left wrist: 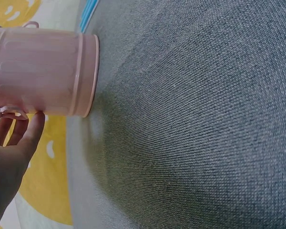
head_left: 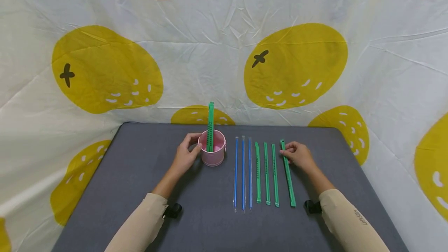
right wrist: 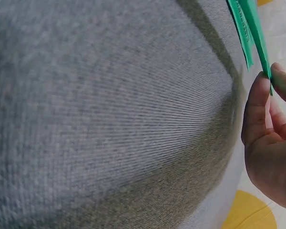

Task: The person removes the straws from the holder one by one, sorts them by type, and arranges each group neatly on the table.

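A small pink bucket (head_left: 213, 158) stands upright at the back middle of the table. My left hand (head_left: 185, 158) holds it by its left side, thumb and fingers at the small side handle (left wrist: 12, 112) in the left wrist view. Green paper-wrapped straws (head_left: 210, 127) lean upright inside the bucket. Between thumb and fingertips, my right hand (head_left: 298, 156) pinches a green-wrapped straw (head_left: 288, 178) near its far end. In the right wrist view, that straw (right wrist: 257, 36) runs up and away from the fingertips, slanting over the table.
Three blue straws (head_left: 243, 178) in clear wrappers lie side by side right of the bucket. Three more green-wrapped straws (head_left: 266, 178) lie between them and my right hand. Behind the dark grey table (head_left: 140, 166) hangs a white cloth (head_left: 203, 69) with yellow fruit prints.
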`<state>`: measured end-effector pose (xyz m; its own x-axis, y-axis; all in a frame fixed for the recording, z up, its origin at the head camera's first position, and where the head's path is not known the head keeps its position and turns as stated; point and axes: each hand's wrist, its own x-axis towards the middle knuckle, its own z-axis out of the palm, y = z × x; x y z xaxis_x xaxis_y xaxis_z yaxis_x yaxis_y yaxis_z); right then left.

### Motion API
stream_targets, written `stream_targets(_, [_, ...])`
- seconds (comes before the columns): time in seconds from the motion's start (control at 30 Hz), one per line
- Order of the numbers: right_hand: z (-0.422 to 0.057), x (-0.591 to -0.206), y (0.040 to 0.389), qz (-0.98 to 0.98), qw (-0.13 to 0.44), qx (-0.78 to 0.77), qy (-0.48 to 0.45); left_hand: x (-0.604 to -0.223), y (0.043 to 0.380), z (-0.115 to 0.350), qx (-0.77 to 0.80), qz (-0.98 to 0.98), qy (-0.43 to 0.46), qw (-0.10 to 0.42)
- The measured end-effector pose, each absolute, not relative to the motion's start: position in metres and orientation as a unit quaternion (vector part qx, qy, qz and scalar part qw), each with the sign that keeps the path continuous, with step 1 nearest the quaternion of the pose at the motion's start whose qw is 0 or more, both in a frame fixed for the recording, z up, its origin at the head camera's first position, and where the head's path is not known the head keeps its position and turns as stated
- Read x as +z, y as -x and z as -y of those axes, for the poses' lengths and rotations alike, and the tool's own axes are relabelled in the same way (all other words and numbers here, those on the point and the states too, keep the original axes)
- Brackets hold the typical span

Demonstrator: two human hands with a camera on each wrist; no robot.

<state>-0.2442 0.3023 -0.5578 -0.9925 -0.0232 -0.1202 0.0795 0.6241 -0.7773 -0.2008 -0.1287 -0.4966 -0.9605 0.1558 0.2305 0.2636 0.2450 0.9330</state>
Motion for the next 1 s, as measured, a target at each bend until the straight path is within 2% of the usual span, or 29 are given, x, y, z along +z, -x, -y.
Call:
stream_targets(0.2, [-0.299, -0.556, 0.24, -0.908, 0.062, -0.415, -0.027, -0.5, 0.203, 0.128, -0.606, 0.784, 0.13, 0.042])
stream_targets(0.43, [-0.295, -0.557, 0.239, -0.904, 0.082, -0.416, -0.046, -0.525, 0.215, 0.132, -0.607, 0.784, 0.117, 0.05])
stream_targets(0.6, [-0.292, -0.554, 0.239, -0.904, 0.085, -0.417, -0.045, -0.53, 0.218, 0.133, -0.605, 0.785, 0.117, 0.057])
stream_targets(1.0, [-0.288, -0.551, 0.241, -0.903, 0.106, -0.416, -0.037, -0.498, 0.203, 0.129, -0.608, 0.784, 0.122, 0.035])
